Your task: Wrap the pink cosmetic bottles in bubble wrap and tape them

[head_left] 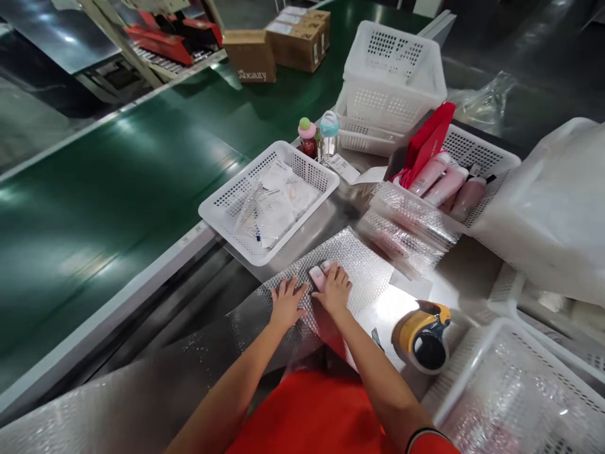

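A sheet of bubble wrap [359,265] lies on the steel worktable in front of me. My left hand [286,302] rests flat on its near left part, fingers spread. My right hand [334,291] presses down on a pink tube [316,276] that lies on the wrap, its pale cap end poking out past my fingers. Both forearms reach forward over my orange top.
A white basket [227,205] of plastic bags sits left of the wrap. Wrapped tubes [406,227] are stacked to the right, before a basket [491,164] of pink tubes. A tape dispenser [423,334] lies near my right arm. Green conveyor belt [94,208] runs left.
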`<state>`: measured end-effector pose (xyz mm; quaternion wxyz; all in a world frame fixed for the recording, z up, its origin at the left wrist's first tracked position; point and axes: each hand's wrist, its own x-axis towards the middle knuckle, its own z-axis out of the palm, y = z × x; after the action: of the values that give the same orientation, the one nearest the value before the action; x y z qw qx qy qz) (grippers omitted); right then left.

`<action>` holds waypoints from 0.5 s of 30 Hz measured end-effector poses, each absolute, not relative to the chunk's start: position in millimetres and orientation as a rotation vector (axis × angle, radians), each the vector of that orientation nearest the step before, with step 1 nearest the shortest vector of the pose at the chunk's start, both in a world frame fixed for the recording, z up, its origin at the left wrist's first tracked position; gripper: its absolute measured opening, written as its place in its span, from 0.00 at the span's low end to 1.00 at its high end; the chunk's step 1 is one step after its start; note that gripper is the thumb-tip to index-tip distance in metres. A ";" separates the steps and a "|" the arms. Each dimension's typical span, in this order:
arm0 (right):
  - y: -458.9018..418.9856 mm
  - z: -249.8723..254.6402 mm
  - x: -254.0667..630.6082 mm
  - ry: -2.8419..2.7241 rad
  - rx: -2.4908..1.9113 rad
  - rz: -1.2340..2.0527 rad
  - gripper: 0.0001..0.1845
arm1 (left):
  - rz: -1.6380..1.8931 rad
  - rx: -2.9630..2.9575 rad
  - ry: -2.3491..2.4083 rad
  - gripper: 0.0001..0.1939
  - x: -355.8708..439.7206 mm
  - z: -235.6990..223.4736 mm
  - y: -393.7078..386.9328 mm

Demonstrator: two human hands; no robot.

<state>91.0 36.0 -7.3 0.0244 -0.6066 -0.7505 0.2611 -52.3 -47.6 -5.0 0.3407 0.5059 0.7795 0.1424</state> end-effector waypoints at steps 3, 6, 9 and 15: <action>37.6 -4.3 86.9 -2.256 -1.911 0.817 0.54 | 0.230 1.368 2.019 0.40 -52.2 -4.7 -47.6; 33.3 0.6 80.4 -2.301 -1.998 0.733 0.52 | 0.193 1.383 2.011 0.39 -51.3 -4.2 -48.9; 30.6 4.8 80.1 -2.306 -2.005 0.772 0.53 | 0.301 1.305 2.005 0.36 -49.4 -1.6 -48.9; 83.5 13.6 123.2 -1.911 -1.835 0.791 0.31 | 0.869 0.967 1.891 0.20 -37.2 -2.1 -35.5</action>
<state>123.2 83.5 13.6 0.1874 -0.6519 -0.6789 0.2811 -37.2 -35.5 -2.1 0.4108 0.3843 0.7512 0.3452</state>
